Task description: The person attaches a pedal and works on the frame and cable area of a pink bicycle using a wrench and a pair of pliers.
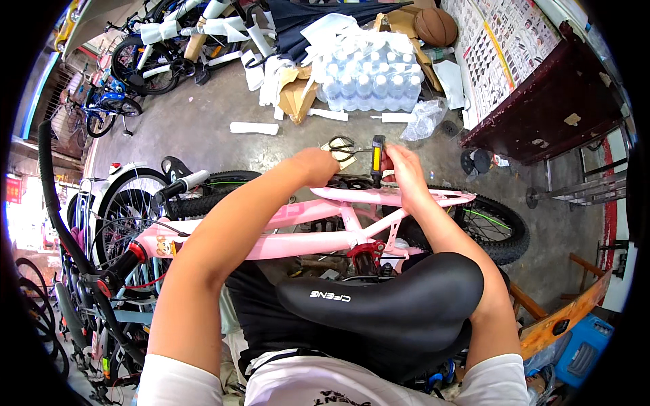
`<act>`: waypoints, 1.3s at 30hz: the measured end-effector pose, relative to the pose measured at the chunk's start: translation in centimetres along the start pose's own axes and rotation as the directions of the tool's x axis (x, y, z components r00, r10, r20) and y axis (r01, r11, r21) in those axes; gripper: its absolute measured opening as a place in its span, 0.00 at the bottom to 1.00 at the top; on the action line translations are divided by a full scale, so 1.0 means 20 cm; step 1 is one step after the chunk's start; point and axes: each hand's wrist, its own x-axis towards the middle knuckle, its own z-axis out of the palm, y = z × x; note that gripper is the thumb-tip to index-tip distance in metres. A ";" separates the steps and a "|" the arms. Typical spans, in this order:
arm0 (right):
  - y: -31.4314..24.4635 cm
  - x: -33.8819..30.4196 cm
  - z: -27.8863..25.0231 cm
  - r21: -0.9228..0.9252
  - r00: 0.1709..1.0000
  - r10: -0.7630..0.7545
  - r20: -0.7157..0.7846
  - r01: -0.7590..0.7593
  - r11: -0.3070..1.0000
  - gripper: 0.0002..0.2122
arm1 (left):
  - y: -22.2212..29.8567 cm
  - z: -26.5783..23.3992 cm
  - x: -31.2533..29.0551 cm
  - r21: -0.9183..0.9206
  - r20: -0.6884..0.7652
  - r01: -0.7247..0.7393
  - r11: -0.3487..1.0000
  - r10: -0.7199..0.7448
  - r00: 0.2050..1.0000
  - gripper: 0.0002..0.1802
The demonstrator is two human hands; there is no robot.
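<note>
We are leaning over a pink bicycle frame (pixel 318 240) that is lying across in front of us, with its black saddle (pixel 399 298) sitting closest to our body. Our right hand (pixel 404 166) is closing its fingers around a black pedal with a yellow reflector (pixel 376 157), which is standing upright just above the frame's rear stays. Our left hand (pixel 317 166) is curling into a loose fist just left of the pedal; we cannot tell whether it is gripping anything, since the fingers are turning away from us. Beyond the two hands, a pair of scissors (pixel 340 145) is lying on the concrete floor (pixel 203 135). The rear tyre (pixel 497 227) is showing to the right under our forearm, and the handlebar grip (pixel 181 184) is poking out to the left. Further back, a shrink-wrapped pack of water bottles (pixel 369 81) is resting beside a basketball (pixel 435 26) and some torn cardboard (pixel 296 95)
</note>
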 end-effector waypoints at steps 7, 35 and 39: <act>0.01 0.01 0.01 -0.010 1.000 -0.001 0.015 0.001 1.000 0.13 | 0.07 -0.13 -0.24 -0.017 0.072 0.020 1.000 -0.019 0.997 0.12; -0.01 -0.03 0.00 0.002 1.000 0.016 -0.001 -0.016 1.000 0.13 | 0.27 -0.36 -0.33 -0.365 -0.001 -0.015 0.931 0.016 1.000 0.15; -0.01 -0.03 -0.01 -0.001 1.000 0.021 0.002 -0.021 1.000 0.12 | 0.28 -0.34 -0.31 -0.324 -0.051 0.002 0.946 -0.020 0.998 0.13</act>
